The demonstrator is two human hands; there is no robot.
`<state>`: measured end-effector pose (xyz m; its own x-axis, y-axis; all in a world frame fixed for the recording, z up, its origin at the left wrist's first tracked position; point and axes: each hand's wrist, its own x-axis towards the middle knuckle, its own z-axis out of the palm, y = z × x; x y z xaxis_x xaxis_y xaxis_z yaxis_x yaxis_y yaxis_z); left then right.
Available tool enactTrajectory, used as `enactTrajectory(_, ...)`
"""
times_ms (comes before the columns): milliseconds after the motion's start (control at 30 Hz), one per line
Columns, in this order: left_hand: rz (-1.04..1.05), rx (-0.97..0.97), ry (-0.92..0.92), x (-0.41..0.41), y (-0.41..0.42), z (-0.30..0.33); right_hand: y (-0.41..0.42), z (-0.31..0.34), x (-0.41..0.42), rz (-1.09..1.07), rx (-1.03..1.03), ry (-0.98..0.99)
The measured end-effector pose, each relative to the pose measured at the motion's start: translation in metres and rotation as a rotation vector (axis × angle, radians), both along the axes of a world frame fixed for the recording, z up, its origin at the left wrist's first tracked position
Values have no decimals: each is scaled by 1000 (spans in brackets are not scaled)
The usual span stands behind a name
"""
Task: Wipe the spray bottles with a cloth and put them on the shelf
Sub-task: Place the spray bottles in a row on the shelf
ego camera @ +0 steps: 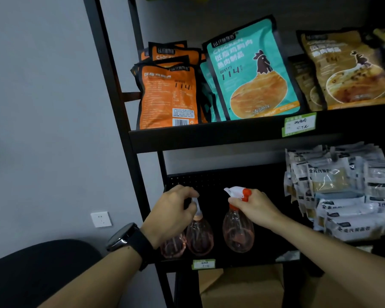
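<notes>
The fingers (pixel 236 200) of the right hand (pixel 257 207) curl round the neck of a clear pink spray bottle (pixel 238 232), just under its white and orange trigger head (pixel 237 193). The bottle stands upright on the lower shelf (pixel 231 262) of a black rack.

The fingers (pixel 188 194) of the left hand (pixel 171 213) close over the top of a second spray bottle (pixel 199 236), which stands to the left of the first one, a little apart from it; only a bit of its white head shows under the fingers. A third bottle (pixel 173 246) sits further left still, touching the second and partly hidden by the left wrist, which wears a black watch (pixel 126 237).

To the right of the first bottle, on the same shelf, lies a heap of pale packets (pixel 342 190). On the shelf above it lean orange pouches (pixel 168 94), a teal pouch (pixel 252 70) and a brown pouch (pixel 347 67). A green price tag (pixel 203 264) hangs on the lower shelf's front edge below the second bottle.
</notes>
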<state>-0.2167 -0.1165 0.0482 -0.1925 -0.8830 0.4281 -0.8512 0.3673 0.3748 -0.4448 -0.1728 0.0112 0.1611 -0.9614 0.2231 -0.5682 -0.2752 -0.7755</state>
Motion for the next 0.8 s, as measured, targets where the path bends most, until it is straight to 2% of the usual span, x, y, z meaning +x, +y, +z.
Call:
enactTrajectory(167,-8,12,-2,3,-18,-10,-21,-19,12,-114,60,-22)
enactTrajectory(600,-27,45,98,-6,-49,-31,-39,-44,32,-110,62,26)
enactTrajectory(800,-11,55,76,-3,-54,-32,-38,-48,32,-121,73,37)
